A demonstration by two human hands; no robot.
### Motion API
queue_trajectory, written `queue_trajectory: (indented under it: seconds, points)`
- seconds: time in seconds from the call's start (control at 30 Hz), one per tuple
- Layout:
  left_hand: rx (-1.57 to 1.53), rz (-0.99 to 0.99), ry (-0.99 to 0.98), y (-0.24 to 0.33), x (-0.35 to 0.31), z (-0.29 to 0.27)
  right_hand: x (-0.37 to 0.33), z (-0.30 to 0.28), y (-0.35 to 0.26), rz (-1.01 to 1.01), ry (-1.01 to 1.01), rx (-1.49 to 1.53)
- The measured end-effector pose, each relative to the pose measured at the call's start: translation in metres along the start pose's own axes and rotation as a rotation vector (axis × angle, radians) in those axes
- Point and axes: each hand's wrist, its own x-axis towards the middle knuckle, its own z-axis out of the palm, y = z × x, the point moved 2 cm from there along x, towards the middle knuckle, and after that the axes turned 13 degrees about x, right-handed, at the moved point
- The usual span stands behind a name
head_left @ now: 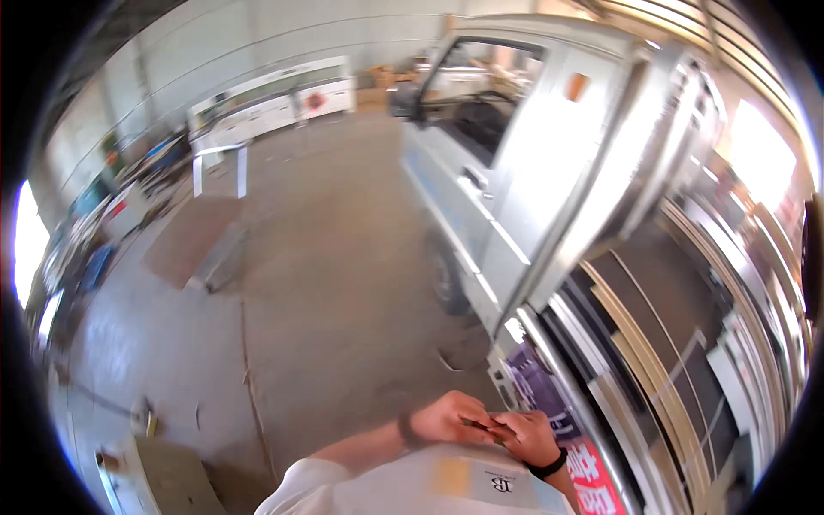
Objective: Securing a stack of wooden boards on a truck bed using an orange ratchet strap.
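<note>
My left hand (448, 418) and my right hand (530, 438) meet close in front of my white shirt. Both have their fingers curled inward, with the fingertips touching or nearly so. Between them shows a small, thin, brownish thing (496, 436), too blurred and too covered by the fingers to name. A dark band circles each wrist. Just beyond and to the right of the hands is the side of a silver truck (549, 172), with a purple printed piece (536, 386) and a red sign (592, 481) along its bed.
Long metal and wooden strips (635, 343) lie in the truck bed at right. A brown board (193, 240) on a frame stands at left. Behind it are a white machine (257, 112) and piled scrap along the wall. A pale box-shaped unit (154, 481) sits at lower left.
</note>
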Motion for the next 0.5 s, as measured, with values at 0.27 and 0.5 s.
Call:
queue_trajectory:
  seconds: [0.27,0.5]
  points:
    - [-0.248,-0.059,-0.332,-0.024,0.061,0.027,-0.056,-0.031,-0.018,0.156,0.287,0.12]
    - [-0.357,0.015,-0.644,-0.019,0.117,0.073,-0.11,-0.049,-0.037,0.336,0.602,-0.116]
